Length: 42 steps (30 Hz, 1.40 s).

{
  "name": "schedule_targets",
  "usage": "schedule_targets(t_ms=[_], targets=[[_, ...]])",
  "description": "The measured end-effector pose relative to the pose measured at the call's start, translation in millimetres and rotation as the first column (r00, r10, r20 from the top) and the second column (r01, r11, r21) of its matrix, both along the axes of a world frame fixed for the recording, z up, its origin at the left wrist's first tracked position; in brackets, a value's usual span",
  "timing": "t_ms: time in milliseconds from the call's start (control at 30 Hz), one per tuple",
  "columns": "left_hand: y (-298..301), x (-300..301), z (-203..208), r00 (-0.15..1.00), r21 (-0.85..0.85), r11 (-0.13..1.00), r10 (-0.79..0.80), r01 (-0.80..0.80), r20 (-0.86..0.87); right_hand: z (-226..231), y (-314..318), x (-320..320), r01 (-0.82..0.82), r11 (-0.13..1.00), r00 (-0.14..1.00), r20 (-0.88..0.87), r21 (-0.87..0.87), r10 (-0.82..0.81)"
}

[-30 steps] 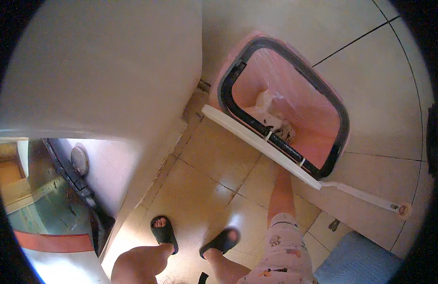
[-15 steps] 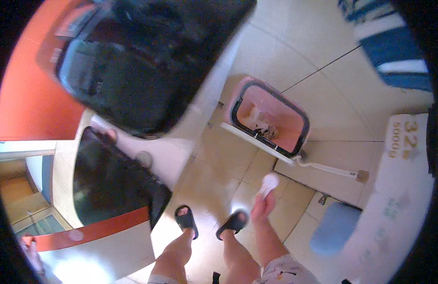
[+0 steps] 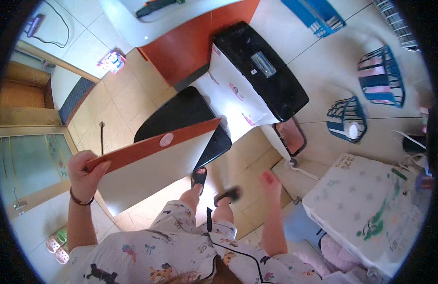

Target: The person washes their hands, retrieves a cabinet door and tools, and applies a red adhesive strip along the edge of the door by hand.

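My left hand [image 3: 86,173] grips the panel [image 3: 148,177] (white, red-edged) at one end. My right hand [image 3: 270,181] is apart from the bin [image 3: 292,137]; clenched or loose, I cannot tell.

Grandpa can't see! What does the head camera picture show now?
A person's left hand grips an orange-edged white panel near a black-and-white toilet. The right hand, blurred, is above the tiled floor, with a pink bin beyond.
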<state>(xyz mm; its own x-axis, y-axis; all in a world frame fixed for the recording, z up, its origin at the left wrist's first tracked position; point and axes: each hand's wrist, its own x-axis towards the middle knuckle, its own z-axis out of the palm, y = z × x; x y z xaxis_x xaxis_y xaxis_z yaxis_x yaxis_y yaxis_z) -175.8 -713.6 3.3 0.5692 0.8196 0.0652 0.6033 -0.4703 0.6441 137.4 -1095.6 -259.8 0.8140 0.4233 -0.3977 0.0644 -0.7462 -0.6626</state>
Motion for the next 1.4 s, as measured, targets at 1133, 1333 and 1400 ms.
schedule_targets(t_ms=[1133, 1333, 1400], targets=[[102, -115, 122, 0.174, 0.353, 0.454, -0.781, 0.818, 0.600, 358, 174, -344, -0.246, 0.969, 0.789, 0.576, -0.024, 0.214], [261, -116, 104, 0.149, 0.350, 0.425, -0.787, 0.835, 0.599, 352, 302, -337, -0.310, 0.949, 0.741, 0.610, -0.061, 0.281], [308, -112, 90, 0.358, 0.083, 0.595, -0.584, 0.800, 0.728, 366, 356, -330, -0.281, 0.955, 0.657, 0.707, -0.094, 0.262]])
